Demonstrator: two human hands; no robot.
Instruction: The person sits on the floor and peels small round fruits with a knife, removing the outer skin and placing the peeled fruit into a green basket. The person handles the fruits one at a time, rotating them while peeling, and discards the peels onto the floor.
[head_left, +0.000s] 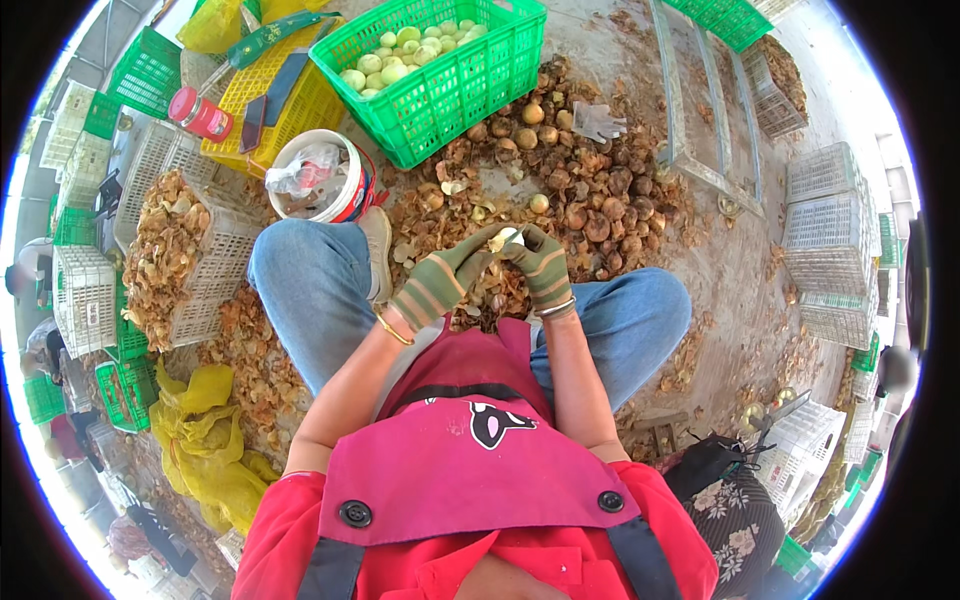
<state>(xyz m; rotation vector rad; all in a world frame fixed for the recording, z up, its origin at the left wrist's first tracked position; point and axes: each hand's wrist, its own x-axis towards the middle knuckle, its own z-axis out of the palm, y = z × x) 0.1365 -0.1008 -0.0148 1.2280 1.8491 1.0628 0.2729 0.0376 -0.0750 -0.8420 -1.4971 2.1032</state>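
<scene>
My left hand (439, 283), in a green and tan striped glove, grips a pale peeled onion (504, 238) between fingertips and thumb. On the onion's other side, my right hand (541, 268), gloved alike, has its fingers closed against it. Whether a small blade is in the fingers cannot be made out. Onion skins (499, 289) lie beneath my hands, between my knees. Beyond them a heap of unpeeled brown onions (598, 225) rests on the floor among dry skins. Peeled onions (394, 73) partly fill a green plastic crate (427, 112) ahead of me.
A white bucket (346, 180) with plastic bags inside stands by my left knee. Left lies a crate of skins (217, 270). A yellow crate (300, 112) bears a phone (253, 124) and red jar (201, 115). A metal frame (709, 169) lies right of the heap.
</scene>
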